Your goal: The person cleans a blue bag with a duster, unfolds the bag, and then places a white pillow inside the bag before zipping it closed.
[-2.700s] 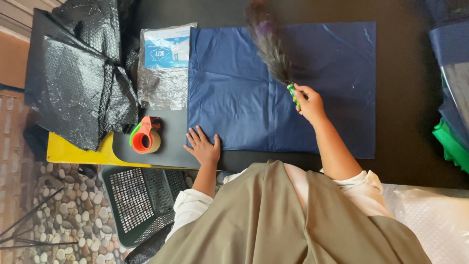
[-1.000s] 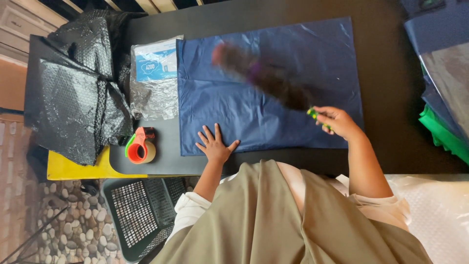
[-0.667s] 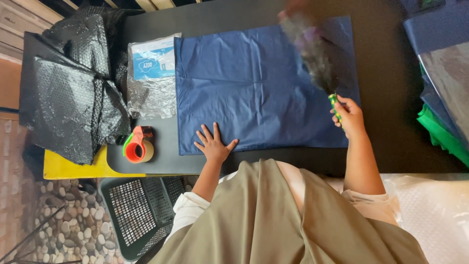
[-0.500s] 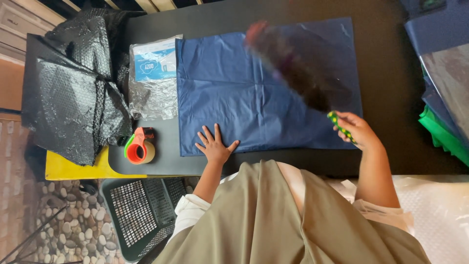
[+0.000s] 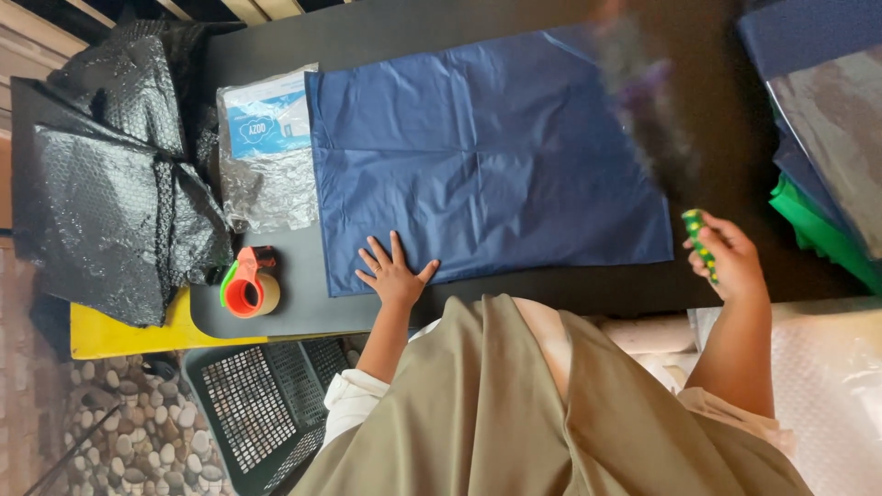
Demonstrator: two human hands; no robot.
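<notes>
1. My left hand (image 5: 397, 276) lay flat, fingers spread wide, pressing down the near-left corner of the blue plastic sheet (image 5: 487, 156). It gripped nothing; it simply pinned the sheet.

2. My right hand (image 5: 726, 257) was curled closed around the green handle (image 5: 698, 241) of a feather duster (image 5: 648, 110). The handle's tip poked out past my fingers.

3. The relation that counted: the duster's long axis ran from my right fist away from me, leaning slightly left. Its dark plume was a blur above the sheet's far-right corner, so I could not tell whether the feathers touched the sheet.

4. The sheet lay to the left of my right hand, which sat just off its near-right corner. My right hand alone carried the duster; my left was nearer the sheet's middle, but it was busy as an anchor.

5. The sheet itself lay spread flat, lightly creased, long side running left to right, on a dark table (image 5: 717, 37).

6. Just left of the sheet sat a clear packet with a light blue card (image 5: 268, 147) inside, and beyond it crumpled black bubble wrap (image 5: 110, 174).

7. An orange and green tape dispenser (image 5: 248, 287) stood near my left hand, by the table's near edge.

8. At the far right, more stacked sheets, blue and green (image 5: 818, 225), lay just beyond my right hand.

9. Below the table I could see a dark mesh basket (image 5: 257, 413) on a pebbled floor (image 5: 119, 432).
</notes>
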